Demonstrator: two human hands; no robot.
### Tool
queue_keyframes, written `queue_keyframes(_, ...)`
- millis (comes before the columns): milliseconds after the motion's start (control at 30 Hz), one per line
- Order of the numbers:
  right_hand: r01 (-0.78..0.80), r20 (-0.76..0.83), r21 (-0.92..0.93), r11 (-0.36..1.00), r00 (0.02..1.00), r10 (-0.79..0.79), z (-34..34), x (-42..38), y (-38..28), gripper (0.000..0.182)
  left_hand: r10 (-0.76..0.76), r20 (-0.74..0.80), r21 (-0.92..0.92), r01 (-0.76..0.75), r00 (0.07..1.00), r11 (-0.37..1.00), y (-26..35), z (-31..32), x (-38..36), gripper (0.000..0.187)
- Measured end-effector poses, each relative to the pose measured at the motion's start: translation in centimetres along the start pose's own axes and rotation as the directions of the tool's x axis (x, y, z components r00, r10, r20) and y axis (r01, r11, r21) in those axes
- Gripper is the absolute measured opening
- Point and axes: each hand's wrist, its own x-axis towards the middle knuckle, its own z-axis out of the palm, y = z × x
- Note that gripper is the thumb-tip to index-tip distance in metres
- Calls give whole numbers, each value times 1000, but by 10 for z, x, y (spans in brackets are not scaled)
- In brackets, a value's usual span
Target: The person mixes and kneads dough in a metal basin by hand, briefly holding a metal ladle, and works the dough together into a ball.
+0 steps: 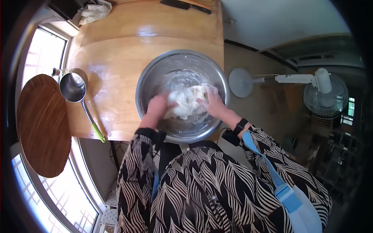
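A wide metal bowl stands on the wooden table in front of me, its inner wall streaked with flour. In it lies a lump of rough white dough, with loose flour on the bowl's bottom behind it. My right hand grips the dough's right side, thumb toward the middle and fingers over the far edge, with white bits stuck to them. At the dough's left edge is my left hand, its fingers smeared by motion.
A metal ladle with a green handle rests at the table's left, next to a round wooden board. A cleaver lies at the far edge of the table. To the right stands a white fan.
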Motion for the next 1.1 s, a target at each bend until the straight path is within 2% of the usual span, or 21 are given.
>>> queue_keyframes(33,-8,-58,14,1000,998,9,4,-5,-2,67,-101,26,-45,102,995,994,-6,-5,10,51)
queue_keyframes(67,-87,-88,93,992,992,95,7,-7,-3,70,-202,56,-87,207,978,974,-6,-10,18,48)
queue_keyframes(133,-228,-124,256,939,956,266,8,0,-2,76,-203,-99,-4,204,974,979,6,-25,21,48)
queue_keyframes(167,-256,-110,259,931,950,292,10,4,-3,82,-146,-147,-43,142,978,989,9,-30,19,51)
queue_keyframes(200,-421,35,438,794,891,453,10,4,-5,83,-162,-148,-81,152,975,985,3,-24,18,53)
queue_keyframes(267,-678,386,641,361,691,611,4,10,-13,84,-191,-158,-161,166,969,973,-10,-7,16,57)
queue_keyframes(300,-665,429,647,374,723,542,13,14,-4,77,-132,-112,-101,121,985,987,-14,-2,12,61)
queue_keyframes(400,-585,408,738,336,784,468,20,45,-12,76,-241,21,-438,225,970,870,-16,18,-3,61)
queue_keyframes(467,-424,259,619,661,905,338,25,72,-6,72,-351,-4,-607,276,936,745,-5,41,-23,60)
queue_keyframes(533,-205,148,408,890,976,157,29,88,-1,68,-490,239,-827,440,838,351,15,50,-38,58)
queue_keyframes(567,-212,187,236,948,968,169,15,91,-19,67,-517,331,-816,515,789,262,37,35,-45,58)
queue_keyframes(667,35,196,199,979,978,-74,15,96,-29,68,-472,202,-611,487,858,624,10,47,-46,58)
queue_keyframes(700,-33,250,244,969,968,-30,14,97,-30,64,-469,50,-570,411,882,711,10,44,-41,61)
queue_keyframes(800,13,-23,23,1000,1000,-12,30,95,-24,57,-333,-450,-338,187,829,922,33,29,-21,65)
queue_keyframes(833,13,-169,57,998,986,-3,49,92,-26,51,-273,-496,-307,128,824,943,31,27,-6,64)
queue_keyframes(867,20,-305,133,991,952,22,79,92,-25,49,-210,-537,-274,66,817,960,30,26,12,63)
queue_keyframes(900,2,-336,293,956,937,101,93,93,-35,48,-148,-574,-241,7,806,971,29,29,23,63)
queue_keyframes(933,-8,-350,447,894,919,183,101,91,-41,47,-173,-506,-263,40,845,964,31,30,26,62)
queue_keyframes(1000,-32,-309,335,942,940,142,94,89,-46,46,-224,-366,-287,119,903,950,34,26,32,60)
queue_keyframes(1033,-48,-291,284,958,947,133,89,89,-50,45,-244,-395,-198,177,886,964,35,30,32,59)
queue_keyframes(1100,-107,-317,112,988,938,138,93,90,-54,44,-308,-357,-193,253,882,948,33,31,36,59)
